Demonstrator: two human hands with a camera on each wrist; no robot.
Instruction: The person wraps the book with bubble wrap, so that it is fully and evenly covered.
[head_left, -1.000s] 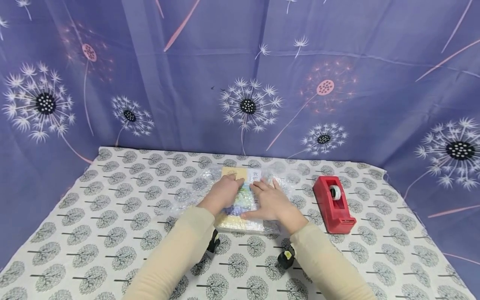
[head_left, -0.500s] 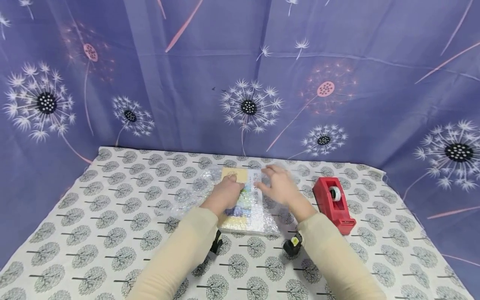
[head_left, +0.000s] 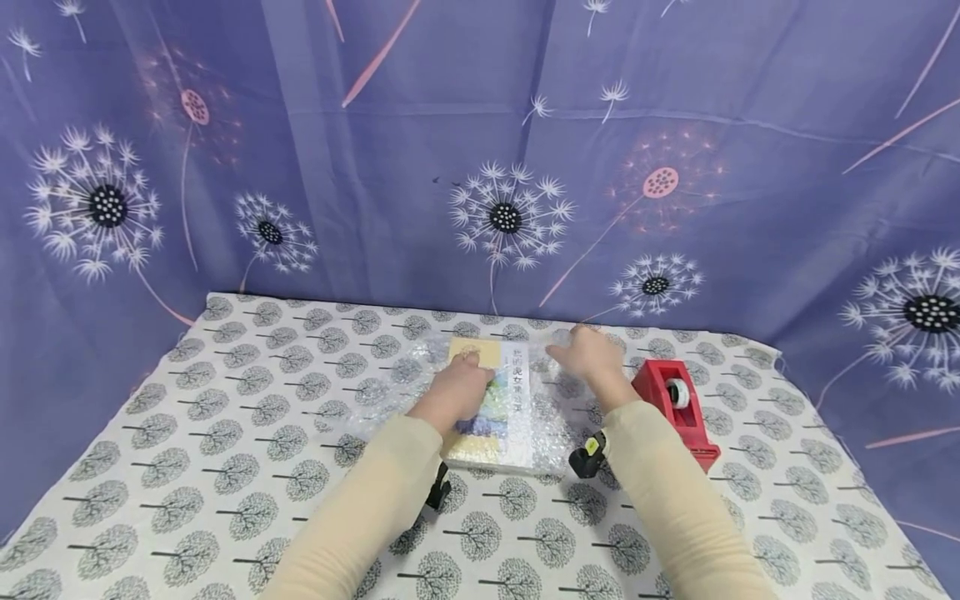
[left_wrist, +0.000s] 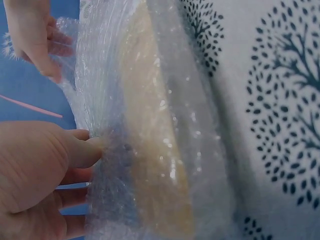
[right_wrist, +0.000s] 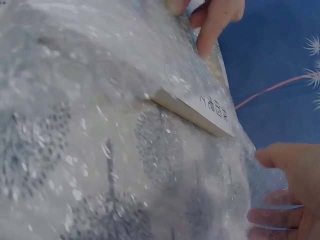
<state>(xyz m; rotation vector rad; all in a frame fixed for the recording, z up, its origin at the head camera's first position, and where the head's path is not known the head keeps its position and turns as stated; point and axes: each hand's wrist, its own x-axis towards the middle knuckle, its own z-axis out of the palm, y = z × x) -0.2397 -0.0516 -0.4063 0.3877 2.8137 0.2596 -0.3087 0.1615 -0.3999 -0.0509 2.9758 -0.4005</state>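
Observation:
A book (head_left: 517, 408) with a yellow, green and purple cover lies inside clear bubble wrap (head_left: 551, 429) at the middle of the table. My left hand (head_left: 460, 390) rests on the cover and presses it through the wrap, with the thumb (left_wrist: 87, 152) lying on the film in the left wrist view. At the wrap's right side, my right hand (head_left: 592, 360) holds its edge. In the right wrist view the thumb (right_wrist: 272, 156) is above the film, and some fingers (right_wrist: 275, 216) show at its border. The book's spine corner shows through the wrap there.
A red tape dispenser (head_left: 678, 408) with a white roll stands right of the wrap, close to my right forearm. Tree-printed white cloth (head_left: 225, 500) covers the table. A blue dandelion-print curtain (head_left: 375, 167) hangs behind it.
My right hand has lifted from the book's cover and moved right to the bubble wrap's right edge. The left hand stays on the book. The head view has shifted slightly.

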